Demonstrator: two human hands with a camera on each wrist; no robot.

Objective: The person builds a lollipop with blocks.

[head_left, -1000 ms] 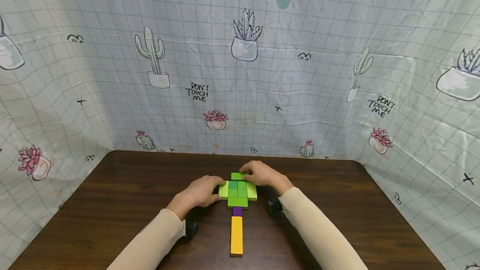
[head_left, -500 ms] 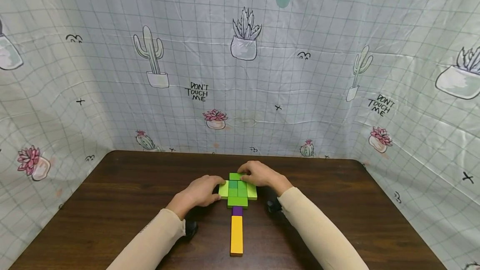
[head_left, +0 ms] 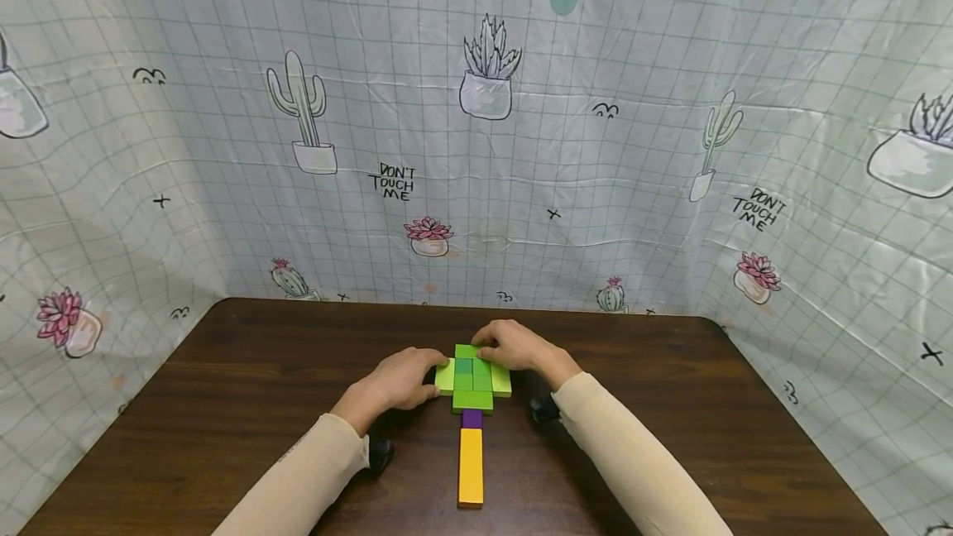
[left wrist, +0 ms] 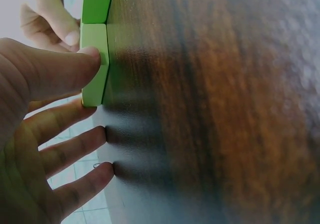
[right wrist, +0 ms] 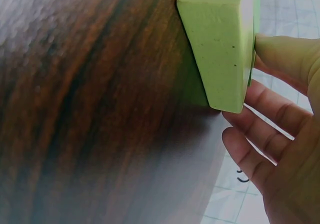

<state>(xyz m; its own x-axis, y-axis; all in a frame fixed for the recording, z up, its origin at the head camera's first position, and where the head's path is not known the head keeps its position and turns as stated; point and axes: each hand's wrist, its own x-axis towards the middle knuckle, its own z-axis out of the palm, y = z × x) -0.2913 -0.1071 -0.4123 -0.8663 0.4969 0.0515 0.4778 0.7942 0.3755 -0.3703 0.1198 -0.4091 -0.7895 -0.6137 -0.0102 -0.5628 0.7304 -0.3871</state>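
Flat blocks lie together on a dark wooden table. My left hand (head_left: 395, 383) pinches the left light green block (head_left: 444, 379) (left wrist: 94, 39) between thumb and forefinger, the other fingers spread on the tabletop. At the far end, my right hand (head_left: 517, 346) holds the top green block (head_left: 465, 351) with thumb and fingertips, hiding its right part. Between them sit a darker green block (head_left: 463, 366) and a green block (head_left: 482, 375). A right light green block (head_left: 501, 380) (right wrist: 220, 54) lies beneath the right wrist. Another green block (head_left: 472, 400) closes the near side.
A purple block (head_left: 472, 418) and a long yellow block (head_left: 471, 466) run in line toward the near edge. The brown table (head_left: 246, 404) reaches a hanging cactus-print cloth (head_left: 372, 106) at the back and sides. Dark wrist cameras (head_left: 380, 455) sit under both forearms.
The top green block has slid slightly left with my right hand, now lining up closer with the blocks below it. My left hand has stayed in place on its light green block.
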